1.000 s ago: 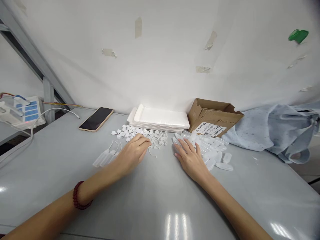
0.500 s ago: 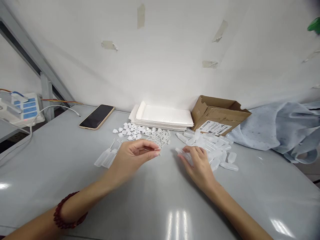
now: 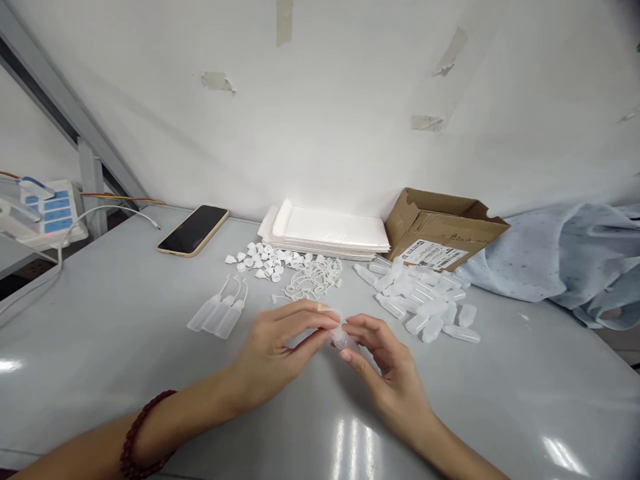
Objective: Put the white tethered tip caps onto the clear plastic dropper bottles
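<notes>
My left hand (image 3: 280, 350) pinches a thin whitish strap (image 3: 331, 310) at the neck of a small translucent plastic bottle (image 3: 346, 340). My fingertips hide much of the strap. The bottle lies tilted between the thumb and fingers of my right hand (image 3: 395, 377), its neck toward my left hand. Left of my hands lie several bottles with straps attached (image 3: 218, 315). A pile of loose white straps (image 3: 320, 275) is just beyond my left hand, beside several white caps (image 3: 265, 259). Loose translucent bottles (image 3: 420, 293) are heaped beyond my right hand.
Behind the small parts lies a stack of white envelopes (image 3: 330, 230). An open cardboard box (image 3: 445, 230) stands at the back right beside bluish cloth (image 3: 540, 253). A phone (image 3: 194, 230) lies at the back left, near a white cable (image 3: 110, 207) and a power strip (image 3: 57, 213).
My right hand has moved left and nearer, bringing a bottle away from the heap. My left hand has moved slightly right and nearer with the strap, and both hands now meet at the bottle's neck.
</notes>
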Available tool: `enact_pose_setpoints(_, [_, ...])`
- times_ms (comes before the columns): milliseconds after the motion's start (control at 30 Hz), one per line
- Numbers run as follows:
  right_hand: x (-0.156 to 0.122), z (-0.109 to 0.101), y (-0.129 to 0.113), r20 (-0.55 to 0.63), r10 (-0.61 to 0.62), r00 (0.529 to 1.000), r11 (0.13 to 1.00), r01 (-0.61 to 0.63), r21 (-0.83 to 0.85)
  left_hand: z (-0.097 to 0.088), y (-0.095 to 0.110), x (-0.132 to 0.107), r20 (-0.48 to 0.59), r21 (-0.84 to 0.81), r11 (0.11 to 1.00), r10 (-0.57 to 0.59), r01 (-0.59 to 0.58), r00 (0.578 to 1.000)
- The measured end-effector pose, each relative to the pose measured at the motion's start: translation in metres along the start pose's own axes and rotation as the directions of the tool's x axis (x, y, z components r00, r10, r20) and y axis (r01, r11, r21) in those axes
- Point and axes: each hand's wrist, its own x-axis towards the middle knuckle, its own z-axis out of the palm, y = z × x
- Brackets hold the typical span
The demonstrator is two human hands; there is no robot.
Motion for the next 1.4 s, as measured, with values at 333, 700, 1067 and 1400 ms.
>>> enact_pose_setpoints(333, [-0.001, 0.003, -0.003, 0.021, 0.054, 0.998, 0.97, -0.058, 0.238, 0.001, 0.004, -0.001, 0.065, -0.055, 0.997, -0.042, 0.045, 0.997])
enact_pose_setpoints(700, [-0.003, 0.002, 0.0, 0.002, -0.027, 1.0, 0.975, 0.026, 0.22, 0.002, 0.004, 0.002, 0.211, -0.321, 0.855, -0.354, 0.407, 0.911])
enact_pose_setpoints(1067, [0.001, 0.003, -0.008, 0.031, 0.133, 0.991, 0.907, -0.134, 0.4, 0.008, -0.007, -0.011, 0.087, 0.079, 0.975, 0.201, -0.208, 0.976])
enact_pose_setpoints(1400, [0.006, 0.002, -0.012, 0.04, 0.277, 0.96, 0.865, -0.267, 0.424, 0.007, -0.004, -0.012, 0.179, 0.155, 0.987, 0.024, -0.052, 0.984])
